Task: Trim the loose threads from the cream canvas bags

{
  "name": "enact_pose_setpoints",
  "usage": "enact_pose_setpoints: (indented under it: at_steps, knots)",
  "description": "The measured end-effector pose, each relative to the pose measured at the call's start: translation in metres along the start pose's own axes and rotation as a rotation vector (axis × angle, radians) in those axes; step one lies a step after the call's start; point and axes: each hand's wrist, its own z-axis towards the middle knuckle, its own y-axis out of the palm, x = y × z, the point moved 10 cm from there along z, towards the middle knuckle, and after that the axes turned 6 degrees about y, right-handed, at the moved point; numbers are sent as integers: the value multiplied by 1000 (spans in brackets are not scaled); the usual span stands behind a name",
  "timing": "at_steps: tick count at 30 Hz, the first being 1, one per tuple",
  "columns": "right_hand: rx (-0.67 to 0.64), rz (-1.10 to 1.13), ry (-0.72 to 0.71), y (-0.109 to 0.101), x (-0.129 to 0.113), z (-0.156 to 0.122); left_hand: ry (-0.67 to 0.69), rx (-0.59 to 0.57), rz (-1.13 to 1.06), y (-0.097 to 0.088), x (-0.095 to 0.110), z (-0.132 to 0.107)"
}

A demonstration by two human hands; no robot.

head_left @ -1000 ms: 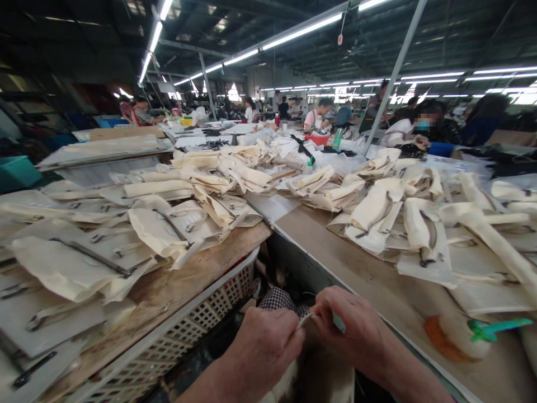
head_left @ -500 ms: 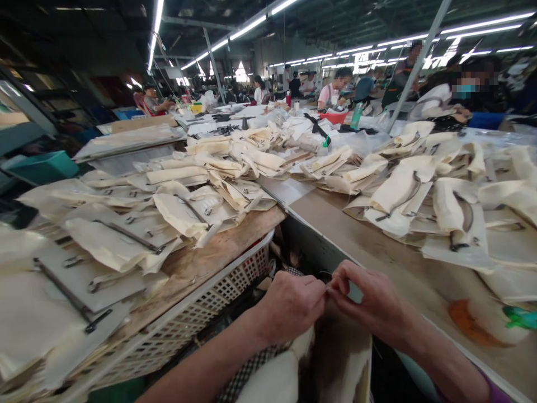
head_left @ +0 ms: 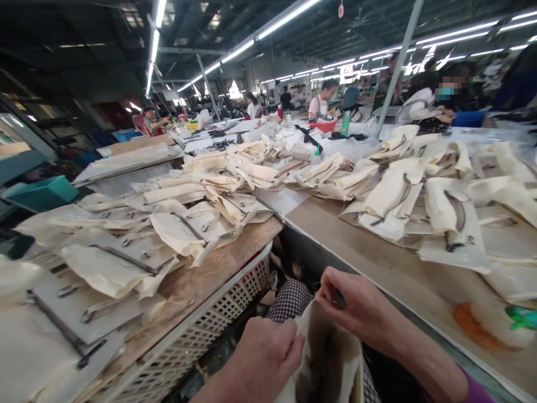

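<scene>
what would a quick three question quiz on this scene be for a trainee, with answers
1. Name it: what do the bare left hand and bare right hand both grip?
2. True or false: the cream perforated plastic basket is nearer the left hand than the right.
3. Pick one: the fabric sleeve at the picture's bottom edge is a) green, b) purple, c) orange.

Key: 1. a cream sheet-like piece with a dark inner area; 2. true; 3. b

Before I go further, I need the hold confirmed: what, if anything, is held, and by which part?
A cream piece, by its upper edge: the right grip pinches it farther from the camera, the left grip nearer.
</scene>
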Motion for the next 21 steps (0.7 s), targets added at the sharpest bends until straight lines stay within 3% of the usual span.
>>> enact_pose_setpoints:
  at_steps: [4, 8, 14, 21]
  knots:
    - [15, -5, -5, 3, -1, 1, 21, -8, 13, 5, -4, 1]
    - [31, -6, 6, 1, -2, 2, 93, 16, 8, -5, 1, 7]
    - [32, 2, 42, -4, -1, -3, -17, 132, -204, -19, 1, 19]
    - [31, 58, 92, -12, 7, -4, -116, 110, -404, -14, -3, 16]
